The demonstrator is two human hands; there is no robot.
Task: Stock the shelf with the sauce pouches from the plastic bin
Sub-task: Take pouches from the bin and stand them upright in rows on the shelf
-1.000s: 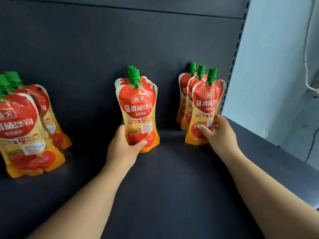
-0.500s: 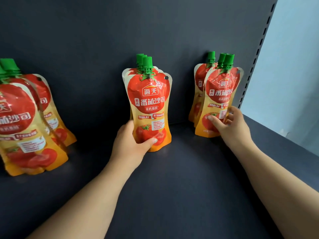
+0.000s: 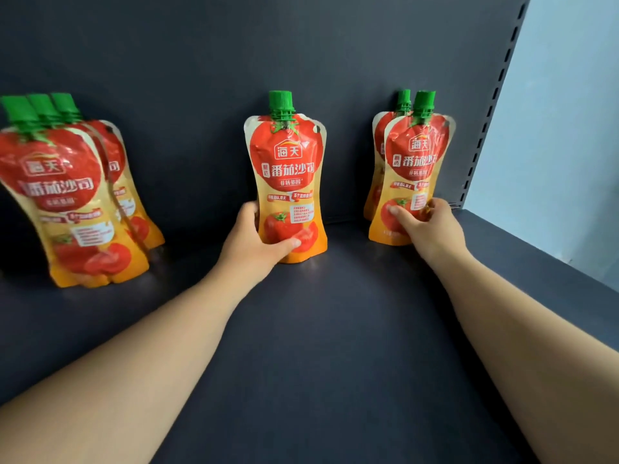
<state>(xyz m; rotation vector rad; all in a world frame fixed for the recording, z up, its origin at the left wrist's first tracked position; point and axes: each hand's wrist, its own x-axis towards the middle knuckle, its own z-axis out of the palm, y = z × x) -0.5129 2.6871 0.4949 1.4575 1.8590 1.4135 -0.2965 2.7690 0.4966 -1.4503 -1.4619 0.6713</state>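
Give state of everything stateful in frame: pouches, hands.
left pouches: three standing, leaning, caps on, untouched
middle pouch: upright, cap on, held low
right pouches: upright, two caps showing, front one held
left hand: gripping middle pouch
right hand: gripping front one of right pouches
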